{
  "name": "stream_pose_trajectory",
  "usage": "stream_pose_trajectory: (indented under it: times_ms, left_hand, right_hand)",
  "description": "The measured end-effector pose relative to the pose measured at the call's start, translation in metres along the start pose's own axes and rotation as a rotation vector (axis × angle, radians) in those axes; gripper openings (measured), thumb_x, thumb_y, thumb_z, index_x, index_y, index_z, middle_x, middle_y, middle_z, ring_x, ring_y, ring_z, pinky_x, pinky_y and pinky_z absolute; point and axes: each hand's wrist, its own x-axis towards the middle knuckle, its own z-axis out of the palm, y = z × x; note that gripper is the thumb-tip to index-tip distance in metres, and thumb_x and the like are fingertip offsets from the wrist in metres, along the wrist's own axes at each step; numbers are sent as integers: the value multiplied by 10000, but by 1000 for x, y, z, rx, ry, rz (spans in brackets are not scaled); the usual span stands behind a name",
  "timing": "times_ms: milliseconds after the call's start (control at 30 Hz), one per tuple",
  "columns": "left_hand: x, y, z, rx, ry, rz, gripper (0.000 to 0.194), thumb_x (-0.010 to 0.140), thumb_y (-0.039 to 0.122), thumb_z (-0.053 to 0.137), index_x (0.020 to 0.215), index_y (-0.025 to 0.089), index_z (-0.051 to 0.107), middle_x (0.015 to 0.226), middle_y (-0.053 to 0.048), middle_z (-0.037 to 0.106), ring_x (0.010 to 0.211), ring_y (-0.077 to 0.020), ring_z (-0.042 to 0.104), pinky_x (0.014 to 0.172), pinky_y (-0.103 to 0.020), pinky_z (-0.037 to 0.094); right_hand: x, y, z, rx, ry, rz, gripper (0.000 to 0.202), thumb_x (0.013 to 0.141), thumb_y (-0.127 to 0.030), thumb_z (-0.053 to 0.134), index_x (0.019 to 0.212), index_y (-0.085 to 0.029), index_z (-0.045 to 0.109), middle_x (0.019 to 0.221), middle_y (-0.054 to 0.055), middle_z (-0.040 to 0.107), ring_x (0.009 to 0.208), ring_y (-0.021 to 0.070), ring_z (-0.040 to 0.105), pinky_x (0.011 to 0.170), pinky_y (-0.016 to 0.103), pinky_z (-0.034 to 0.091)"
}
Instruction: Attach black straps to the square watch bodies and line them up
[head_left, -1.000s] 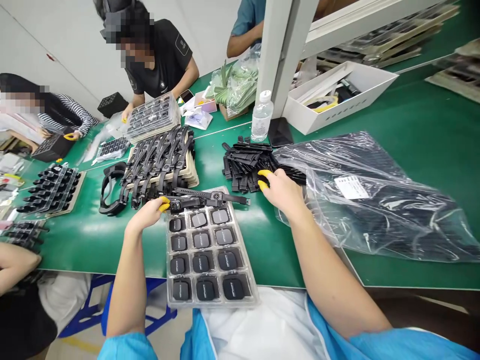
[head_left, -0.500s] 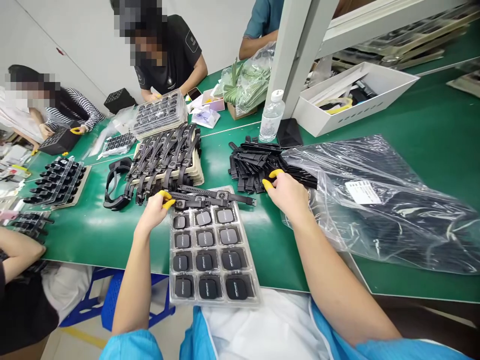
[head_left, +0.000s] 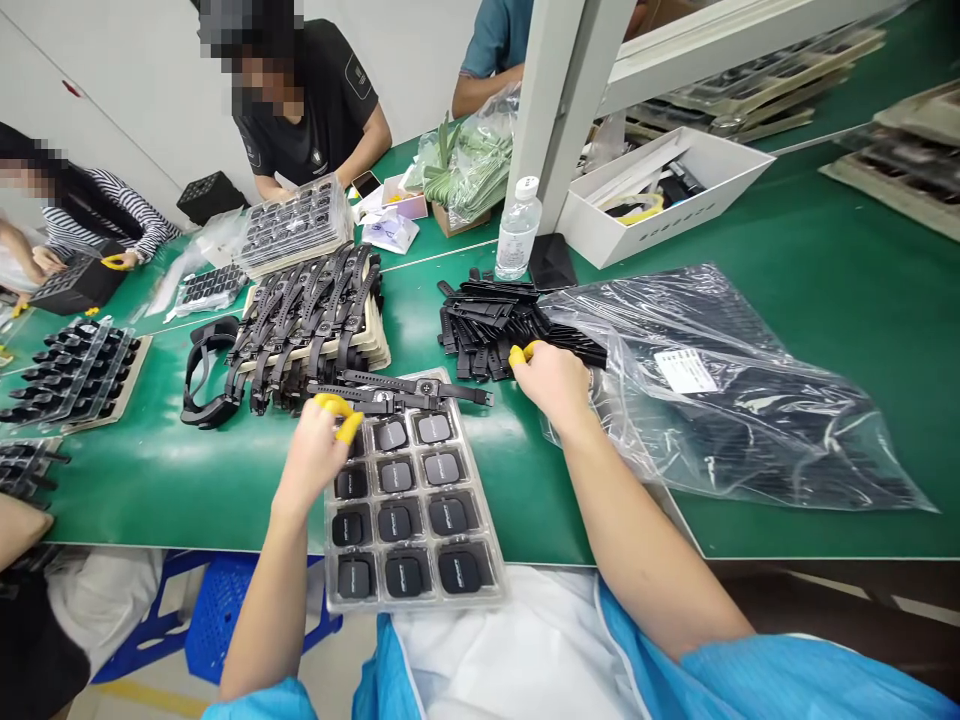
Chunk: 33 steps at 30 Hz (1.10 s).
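Note:
My left hand [head_left: 313, 450], with yellow finger cots, is bent over the upper left cell of a clear plastic tray [head_left: 487, 520]. Its fingers are curled, and what lies between them is hidden. Square black watch cases [head_left: 397, 476] sit in the tray's cells. Black watches with straps [head_left: 397, 392] lie across the tray's far end. My right hand [head_left: 553, 385], also in yellow finger cots, is at the near edge of a pile of black watch straps [head_left: 487, 315]. Its thumb and finger are drawn together at the straps; whether they grip one is unclear.
Stacked trays of strapped watches [head_left: 311, 320] stand left of centre. A plastic bag of black straps [head_left: 750, 400] lies at right. A water bottle [head_left: 517, 235], a white box [head_left: 667, 205] and a post [head_left: 551, 100] stand behind. Co-workers [head_left: 307, 100] sit across the table.
My left hand has come nearer, from the strap ends to the tray's upper left cell. My right thumb and finger have drawn closer together at the strap pile. The view has shifted slightly right.

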Motion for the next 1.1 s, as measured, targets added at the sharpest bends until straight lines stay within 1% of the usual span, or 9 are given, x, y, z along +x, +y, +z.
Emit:
stream_pose_trajectory:
  times_ms: [67,133,200,267,500,700,867,1000,1100]
  left_hand:
    - [2,37,7,-14,-96,145,191,1067,343,510,1083,210,646,1123,-99,679,1119,-259,602,996,-408,518]
    - [6,67,17,93,-177,254,231,1073,312,488,1140,189,673,1142,-113,688,1064,-265,605,947,-417,528]
    - [12,87,28,242,-229,288,242,1064,297,498,1087,169,702,1114,-130,693,1032,-282,603,860,-417,525]
    - [17,98,35,361,-274,283,229,1042,289,539,1015,152,720,1072,-149,692,1020,-300,600,793,-416,508]
    - [25,109,36,454,-359,292,230,1007,232,552,966,107,740,999,-197,672,984,-333,595,758,-440,475]
    - [31,112,42,483,-342,272,192,992,243,590,959,122,735,973,-190,675,990,-346,615,754,-432,487]
    - [33,104,39,450,-308,312,186,1021,209,547,916,154,690,941,-153,686,927,-314,637,732,-403,495]
    - [34,101,17,313,-236,317,143,1034,242,512,1009,181,639,927,-113,705,872,-276,667,717,-365,504]
    - [31,101,2,170,-161,241,136,1035,286,496,1084,206,594,959,-97,722,848,-263,694,678,-344,491]
  right_hand:
    - [-1,0,-3,-27,9,-19,397,1009,-353,459,1098,-140,782,1001,216,794,920,344,744,734,371,457]
    - [-2,0,-7,-51,15,-44,380,1000,-324,466,1096,-134,781,1000,219,792,922,345,743,734,368,452]
    - [-3,0,-10,-60,32,-55,372,997,-322,476,1113,-135,775,987,216,790,924,351,742,736,368,448]
    - [-4,-1,-13,-55,49,-43,366,999,-327,481,1128,-141,768,976,211,790,929,356,743,739,369,448]
    - [-4,-3,-7,-11,-23,-39,456,1014,-514,535,1230,-154,711,1043,198,796,973,347,749,776,375,479]
    - [-5,-6,-10,-47,-27,-45,359,1062,-356,439,1192,-150,703,1052,207,789,961,332,756,772,368,476]
    - [0,-5,-10,-10,72,-92,293,1038,-312,464,1119,-170,707,1014,165,782,896,297,735,718,334,424]
    - [2,0,-9,97,179,-187,246,990,-321,493,981,-197,706,918,110,741,820,264,685,695,326,409]
    - [-5,2,-15,254,336,-225,255,970,-346,474,953,-200,681,970,126,703,843,259,661,747,351,466]
